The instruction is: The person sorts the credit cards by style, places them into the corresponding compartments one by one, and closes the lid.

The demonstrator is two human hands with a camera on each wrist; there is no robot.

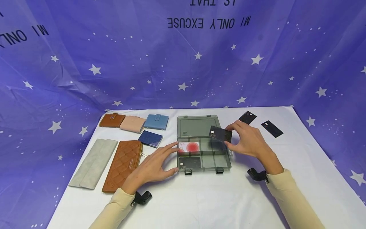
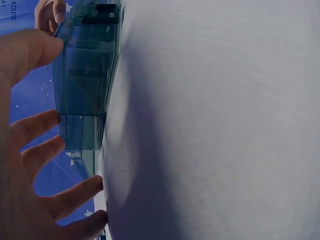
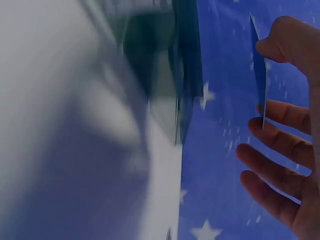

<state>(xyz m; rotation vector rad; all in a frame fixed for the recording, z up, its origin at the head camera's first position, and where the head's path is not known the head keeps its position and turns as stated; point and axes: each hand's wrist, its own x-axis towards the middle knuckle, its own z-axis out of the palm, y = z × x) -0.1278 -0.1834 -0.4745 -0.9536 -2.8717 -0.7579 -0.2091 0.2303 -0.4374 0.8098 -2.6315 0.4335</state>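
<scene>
My right hand (image 1: 248, 140) pinches a black VIP card (image 1: 220, 134) by its right end, above the right side of a clear grey divided box (image 1: 207, 161). In the right wrist view the card (image 3: 259, 75) appears nearly edge-on between thumb and fingers. The box lid (image 1: 198, 126) is folded back. A white and red card (image 1: 189, 147) lies in the back left compartment, and another black VIP card (image 1: 190, 162) in the front left one. My left hand (image 1: 154, 163) rests its spread fingertips at the box's left side, the thumb near the front corner, seen also in the left wrist view.
Two black cards (image 1: 272, 128) (image 1: 248, 117) lie on the white table at the right. Leftward are a brown wallet (image 1: 112, 121), a pink wallet (image 1: 132, 123), a blue wallet (image 1: 156, 122), a navy card holder (image 1: 150, 139), a quilted brown purse (image 1: 123, 166) and a grey long wallet (image 1: 92, 163).
</scene>
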